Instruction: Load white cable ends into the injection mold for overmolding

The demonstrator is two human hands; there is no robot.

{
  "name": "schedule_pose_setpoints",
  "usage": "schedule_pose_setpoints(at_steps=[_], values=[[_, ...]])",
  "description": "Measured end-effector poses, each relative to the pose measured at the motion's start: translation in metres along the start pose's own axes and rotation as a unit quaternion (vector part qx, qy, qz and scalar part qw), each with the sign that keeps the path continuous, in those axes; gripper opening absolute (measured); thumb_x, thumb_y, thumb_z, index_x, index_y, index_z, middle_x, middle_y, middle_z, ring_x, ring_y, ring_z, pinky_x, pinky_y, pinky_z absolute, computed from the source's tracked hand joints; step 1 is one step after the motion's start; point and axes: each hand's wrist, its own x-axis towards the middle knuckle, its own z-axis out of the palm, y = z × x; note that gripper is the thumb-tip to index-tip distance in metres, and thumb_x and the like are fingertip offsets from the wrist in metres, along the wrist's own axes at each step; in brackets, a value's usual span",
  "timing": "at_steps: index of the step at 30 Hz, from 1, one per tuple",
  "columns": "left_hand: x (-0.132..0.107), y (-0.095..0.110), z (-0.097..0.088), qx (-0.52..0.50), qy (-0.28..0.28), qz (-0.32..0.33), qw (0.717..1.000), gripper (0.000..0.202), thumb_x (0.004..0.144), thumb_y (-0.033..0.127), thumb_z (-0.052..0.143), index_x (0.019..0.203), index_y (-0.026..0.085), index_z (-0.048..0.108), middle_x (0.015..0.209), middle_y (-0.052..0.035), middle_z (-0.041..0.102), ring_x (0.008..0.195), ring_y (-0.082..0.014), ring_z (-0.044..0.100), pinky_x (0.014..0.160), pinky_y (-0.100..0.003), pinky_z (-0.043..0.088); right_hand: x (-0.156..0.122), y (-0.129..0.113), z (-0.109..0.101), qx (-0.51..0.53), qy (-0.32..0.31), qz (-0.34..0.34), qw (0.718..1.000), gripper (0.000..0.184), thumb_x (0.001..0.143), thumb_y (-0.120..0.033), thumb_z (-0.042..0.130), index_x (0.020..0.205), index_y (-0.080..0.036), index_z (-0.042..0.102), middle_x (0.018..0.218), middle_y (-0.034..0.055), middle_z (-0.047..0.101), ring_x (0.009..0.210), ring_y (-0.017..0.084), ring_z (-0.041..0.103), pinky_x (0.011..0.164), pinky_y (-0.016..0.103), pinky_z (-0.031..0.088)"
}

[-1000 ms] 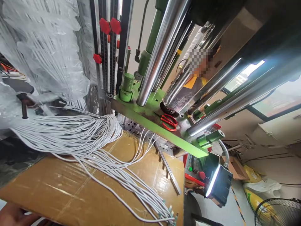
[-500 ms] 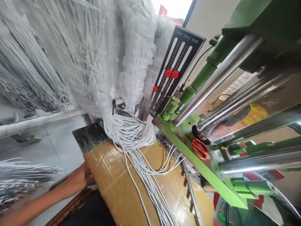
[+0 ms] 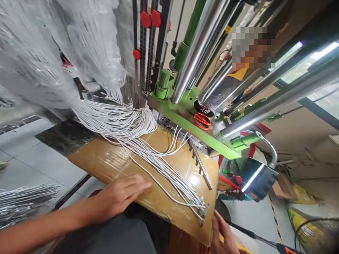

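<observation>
Two open, empty hands flanked the long white cable bundle (image 3: pixel 132 125) on my feed: left hand (image 3: pixel 119 197) flat on the brown cardboard sheet (image 3: pixel 97 162), right hand (image 3: pixel 224 234) nearer the green-tipped cable ends (image 3: pixel 201 208) of its diagonal run.

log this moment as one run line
left hand: flat on cardboard | right hand: at cardboard edge | white cables: fanned across cardboard, ends beside right hand

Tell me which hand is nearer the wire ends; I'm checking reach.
Right hand: nearer, just below the wire ends, off the cardboard's edge. Left hand: farther away, resting on the cardboard.
</observation>
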Motion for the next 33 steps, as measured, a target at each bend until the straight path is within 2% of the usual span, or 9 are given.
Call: schedule_pose_setpoints(at_steps=[2,4,8,10,13,18,23,28,33], values=[[0.046,-0.005,-0.003,0.120,-0.053,0.068,0.989,0.051,0.092,0.005,0.032,0.140,0.015,0.044,0.141,-0.0084,0.051,0.132,-0.0227,0.042,0.112,-0.037,0.032,0.015,-0.022,0.025,-0.030,0.015,-0.145,0.989,0.033,0.093,-0.036,0.048,0.120,-0.022,0.062,0.112,0.0109,0.069,0.106,0.028,0.062,0.089,0.044,0.051],[0.081,-0.011,0.001,0.198,-0.076,0.113,0.971,0.050,0.090,0.002,0.036,0.138,0.012,0.045,0.134,-0.0125,0.055,0.127,-0.0254,0.046,0.108,-0.042,0.033,0.028,-0.046,0.050,-0.098,-0.016,-0.223,0.970,0.040,0.095,-0.030,0.044,0.131,-0.015,0.053,0.128,0.0150,0.060,0.120,0.031,0.052,0.095,0.047,0.046],[0.115,-0.018,0.006,0.216,-0.135,0.148,0.956,0.020,0.086,0.010,0.052,0.096,0.016,0.067,0.090,-0.0079,0.066,0.091,-0.0237,0.059,0.090,-0.040,0.042,0.046,-0.077,0.063,-0.170,-0.099,-0.215,0.957,0.033,0.093,-0.019,0.046,0.123,-0.018,0.058,0.096,0.0110,0.066,0.090,0.028,0.060,0.080,0.046,0.046],[0.125,-0.020,-0.001,0.148,-0.174,0.107,0.968,0.009,0.080,0.013,0.058,0.080,0.017,0.066,0.082,-0.0049,0.063,0.083,-0.0212,0.058,0.081,-0.034,0.043,0.052,-0.080,0.051,-0.135,-0.114,-0.203,0.963,0.023,0.093,-0.021,0.049,0.110,-0.022,0.064,0.087,0.0068,0.064,0.081,0.024,0.059,0.076,0.042,0.046],[0.144,-0.026,-0.016,-0.032,-0.230,-0.019,0.972,0.007,0.076,0.020,0.060,0.078,0.017,0.067,0.076,-0.0008,0.062,0.070,-0.0152,0.055,0.064,-0.024,0.039,0.061,-0.077,0.029,-0.046,-0.061,-0.184,0.980,0.023,0.092,-0.030,0.054,0.111,-0.023,0.063,0.100,0.0077,0.062,0.096,0.024,0.057,0.084,0.041,0.045],[0.164,-0.039,-0.026,-0.326,-0.304,-0.214,0.870,0.028,0.076,0.041,0.065,0.076,0.013,0.068,0.060,0.0014,0.056,0.056,-0.0113,0.050,0.054,-0.021,0.036,0.061,-0.083,0.017,0.038,0.068,-0.141,0.987,0.029,0.090,-0.031,0.058,0.117,-0.020,0.062,0.110,0.0087,0.061,0.105,0.021,0.057,0.090,0.034,0.046],[0.161,-0.038,-0.020,-0.411,-0.319,-0.269,0.810,0.033,0.077,0.045,0.066,0.075,0.013,0.061,0.063,0.0003,0.058,0.056,-0.0109,0.053,0.053,-0.020,0.040,0.046,-0.098,0.031,0.131,0.007,-0.112,0.985,0.021,0.091,-0.024,0.056,0.110,-0.021,0.063,0.101,0.0050,0.067,0.095,0.017,0.064,0.082,0.027,0.051],[0.157,-0.037,-0.019,-0.384,-0.307,-0.233,0.839,0.033,0.082,0.046,0.061,0.079,0.014,0.057,0.069,-0.0001,0.060,0.062,-0.0127,0.057,0.058,-0.022,0.043,0.035,-0.114,0.051,0.202,-0.067,-0.083,0.974,0.019,0.092,-0.022,0.053,0.107,-0.024,0.064,0.094,0.0014,0.068,0.084,0.014,0.064,0.075,0.023,0.051],[0.154,-0.033,-0.021,-0.197,-0.267,-0.137,0.933,0.019,0.082,0.031,0.059,0.084,0.015,0.068,0.070,0.0004,0.063,0.064,-0.0128,0.055,0.059,-0.022,0.037,0.029,-0.131,0.061,0.224,-0.128,-0.058,0.965,0.020,0.092,-0.025,0.051,0.106,-0.024,0.065,0.081,-0.0004,0.065,0.070,0.012,0.061,0.068,0.023,0.048]])
